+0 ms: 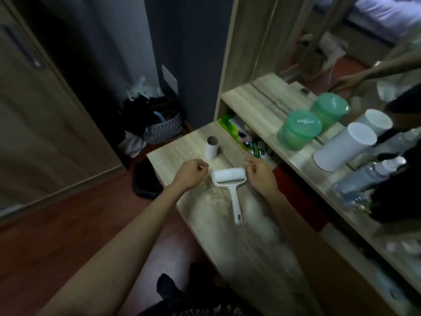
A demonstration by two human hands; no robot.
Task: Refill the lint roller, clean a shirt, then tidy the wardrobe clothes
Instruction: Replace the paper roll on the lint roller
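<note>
A white lint roller [229, 179] lies on the wooden table [246, 224], a white roll on it and its handle pointing toward me. An empty cardboard tube [211, 148] stands upright just beyond it. My left hand [190, 176] hovers left of the roll and my right hand [259, 176] right of it. Each pinches thumb to forefinger, apparently on the ends of a thin clear wrapper stretched above the roll; the wrapper itself is barely visible.
An open drawer [248, 142] with packets sits behind the table. The shelf [257, 103] before the mirror carries a green tub [298, 131], a white canister [344, 147] and bottles [364, 176]. A laundry basket [159, 126] of clothes stands on the floor at left by the wardrobe door [45, 110].
</note>
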